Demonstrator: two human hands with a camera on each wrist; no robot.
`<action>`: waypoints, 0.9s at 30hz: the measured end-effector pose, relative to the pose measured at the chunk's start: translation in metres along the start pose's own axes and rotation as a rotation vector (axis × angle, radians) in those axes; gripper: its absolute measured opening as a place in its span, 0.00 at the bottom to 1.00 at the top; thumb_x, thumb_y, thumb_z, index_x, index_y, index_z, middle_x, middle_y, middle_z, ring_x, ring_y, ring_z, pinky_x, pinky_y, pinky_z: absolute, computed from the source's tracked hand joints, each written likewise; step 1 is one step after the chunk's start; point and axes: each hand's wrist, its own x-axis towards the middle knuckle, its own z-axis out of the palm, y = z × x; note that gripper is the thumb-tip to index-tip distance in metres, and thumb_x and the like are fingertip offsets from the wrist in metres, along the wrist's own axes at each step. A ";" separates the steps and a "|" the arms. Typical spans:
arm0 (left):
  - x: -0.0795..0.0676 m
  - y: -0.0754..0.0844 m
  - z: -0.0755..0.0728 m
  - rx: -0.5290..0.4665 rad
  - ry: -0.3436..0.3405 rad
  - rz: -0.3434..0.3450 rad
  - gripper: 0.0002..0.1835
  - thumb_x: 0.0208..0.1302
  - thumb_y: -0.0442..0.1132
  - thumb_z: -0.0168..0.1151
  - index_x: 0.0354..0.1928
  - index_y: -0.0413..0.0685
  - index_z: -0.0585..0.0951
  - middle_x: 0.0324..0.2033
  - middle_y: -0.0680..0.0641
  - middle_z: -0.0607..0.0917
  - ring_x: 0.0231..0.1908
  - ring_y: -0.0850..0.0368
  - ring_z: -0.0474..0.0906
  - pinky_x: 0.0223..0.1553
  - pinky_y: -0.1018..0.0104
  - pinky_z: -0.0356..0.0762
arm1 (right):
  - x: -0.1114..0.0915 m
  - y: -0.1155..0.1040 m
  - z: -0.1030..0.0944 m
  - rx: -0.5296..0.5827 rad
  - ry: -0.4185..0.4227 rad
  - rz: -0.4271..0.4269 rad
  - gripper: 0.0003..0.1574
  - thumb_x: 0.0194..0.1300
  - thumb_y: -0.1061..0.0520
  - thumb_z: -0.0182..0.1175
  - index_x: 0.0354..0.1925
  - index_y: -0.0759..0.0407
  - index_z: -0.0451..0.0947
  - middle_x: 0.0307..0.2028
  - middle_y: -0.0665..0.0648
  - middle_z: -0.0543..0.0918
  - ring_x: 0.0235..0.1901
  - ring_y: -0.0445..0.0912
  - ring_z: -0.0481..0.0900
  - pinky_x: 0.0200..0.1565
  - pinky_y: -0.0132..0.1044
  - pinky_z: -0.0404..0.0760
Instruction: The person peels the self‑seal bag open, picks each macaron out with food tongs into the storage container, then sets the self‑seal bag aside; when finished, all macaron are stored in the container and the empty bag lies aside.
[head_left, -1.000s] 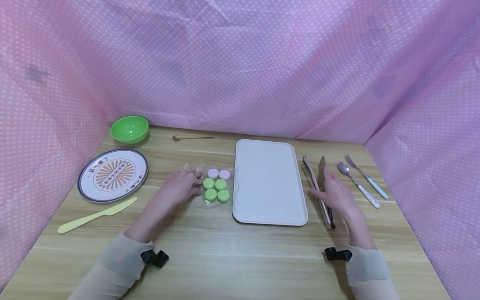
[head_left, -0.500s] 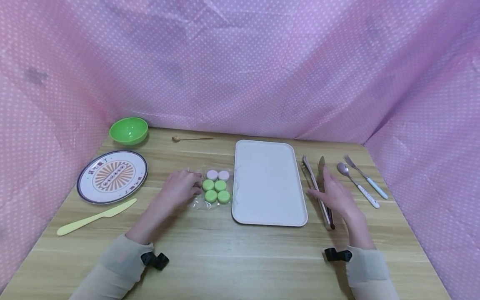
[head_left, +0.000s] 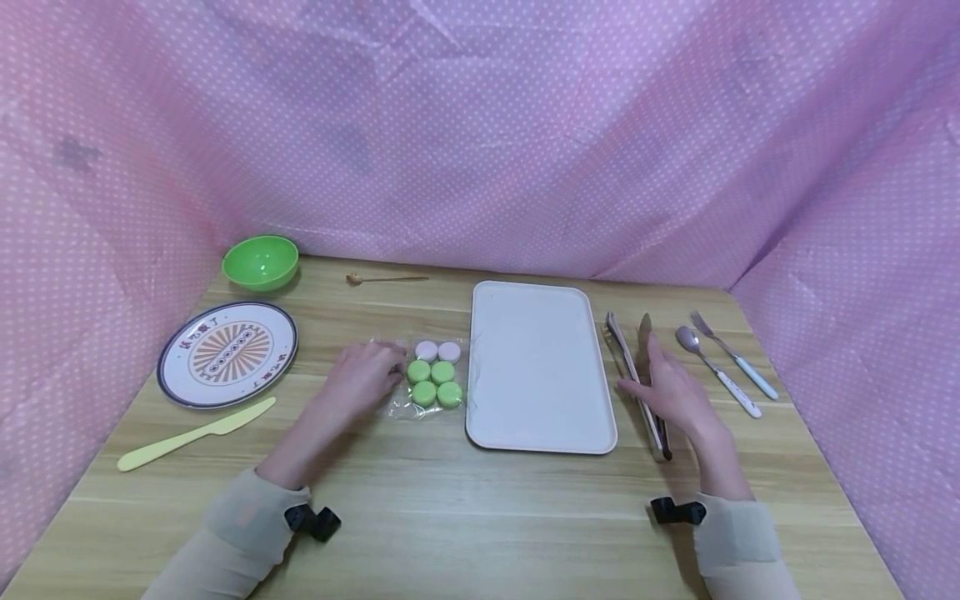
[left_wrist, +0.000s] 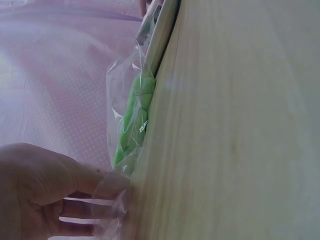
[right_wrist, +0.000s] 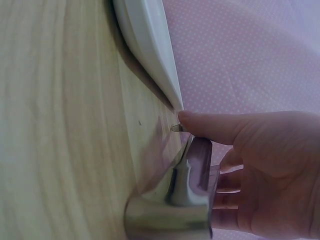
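A clear plastic bag (head_left: 405,407) of green and pale lilac macarons (head_left: 442,372) lies flat just left of the white tray. My left hand (head_left: 363,377) pinches its left edge; in the left wrist view, plastic (left_wrist: 107,197) runs between thumb and fingers. Right of the tray lie metal tongs (head_left: 624,342), their two arms spread and joined at the near end. Around them goes my right hand (head_left: 677,393), thumb at the left arm and fingers along the right one. The right wrist view shows the tongs' near end (right_wrist: 170,215) close up.
The white tray (head_left: 540,367) sits between both hands. On the left are a green bowl (head_left: 261,263), a patterned plate (head_left: 227,354) and a yellow knife (head_left: 197,433). A thin stirring spoon (head_left: 386,278) lies behind; a spoon (head_left: 716,371) and fork (head_left: 733,353) lie far right.
The bag of macarons lies slightly flatter near my left fingers, which have shifted very little. My right hand and the tongs stay in place.
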 end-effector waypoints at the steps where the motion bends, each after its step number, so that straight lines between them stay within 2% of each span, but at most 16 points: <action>1: 0.000 0.000 0.000 -0.006 -0.003 -0.005 0.07 0.52 0.32 0.66 0.24 0.54 0.82 0.28 0.54 0.85 0.27 0.57 0.77 0.29 0.62 0.76 | 0.000 0.000 0.000 0.000 0.002 0.001 0.64 0.62 0.36 0.57 0.72 0.68 0.31 0.66 0.80 0.56 0.62 0.73 0.60 0.60 0.66 0.64; 5: 0.000 -0.001 -0.002 -0.048 0.001 -0.016 0.09 0.54 0.30 0.63 0.23 0.52 0.79 0.26 0.53 0.83 0.27 0.57 0.75 0.31 0.62 0.76 | 0.000 0.001 0.001 0.003 0.002 0.005 0.63 0.62 0.37 0.57 0.72 0.67 0.30 0.66 0.80 0.55 0.63 0.73 0.60 0.60 0.66 0.64; 9: 0.000 -0.005 -0.006 -0.066 0.045 0.012 0.04 0.54 0.34 0.67 0.28 0.51 0.80 0.37 0.49 0.83 0.40 0.52 0.77 0.45 0.54 0.79 | 0.000 0.001 0.001 0.007 0.004 0.004 0.63 0.62 0.37 0.57 0.72 0.67 0.30 0.66 0.80 0.55 0.62 0.73 0.60 0.59 0.66 0.64; 12: 0.000 -0.009 -0.010 -0.070 0.083 0.048 0.05 0.53 0.38 0.68 0.33 0.50 0.82 0.43 0.47 0.82 0.49 0.49 0.74 0.55 0.49 0.73 | 0.000 0.001 0.001 0.007 0.007 0.003 0.63 0.62 0.37 0.57 0.72 0.67 0.31 0.66 0.79 0.55 0.62 0.73 0.60 0.59 0.66 0.64; 14: 0.000 -0.012 -0.013 -0.083 0.097 0.058 0.05 0.55 0.38 0.67 0.34 0.49 0.83 0.42 0.48 0.82 0.49 0.49 0.73 0.57 0.49 0.71 | 0.001 0.001 0.000 0.009 0.007 0.000 0.63 0.62 0.37 0.57 0.72 0.68 0.31 0.67 0.79 0.55 0.63 0.73 0.60 0.60 0.66 0.64; 20: -0.001 -0.019 -0.020 -0.197 0.059 0.005 0.04 0.59 0.38 0.63 0.36 0.51 0.82 0.39 0.51 0.82 0.47 0.51 0.75 0.54 0.50 0.74 | 0.001 0.002 0.000 0.014 0.000 -0.004 0.63 0.63 0.38 0.57 0.72 0.68 0.30 0.67 0.79 0.54 0.64 0.73 0.58 0.61 0.67 0.62; 23: -0.001 -0.022 -0.022 -0.241 0.041 -0.020 0.03 0.62 0.39 0.61 0.36 0.53 0.81 0.36 0.54 0.82 0.43 0.54 0.77 0.49 0.53 0.77 | 0.001 0.002 0.000 0.015 0.000 -0.004 0.63 0.63 0.38 0.57 0.72 0.68 0.31 0.67 0.79 0.54 0.63 0.73 0.59 0.60 0.66 0.63; 27: 0.001 -0.028 -0.024 -0.259 0.048 -0.018 0.04 0.63 0.39 0.59 0.38 0.51 0.81 0.34 0.53 0.83 0.37 0.57 0.79 0.43 0.57 0.79 | 0.002 0.003 0.001 0.010 0.003 -0.008 0.62 0.63 0.38 0.57 0.72 0.67 0.31 0.67 0.79 0.55 0.63 0.72 0.59 0.60 0.66 0.64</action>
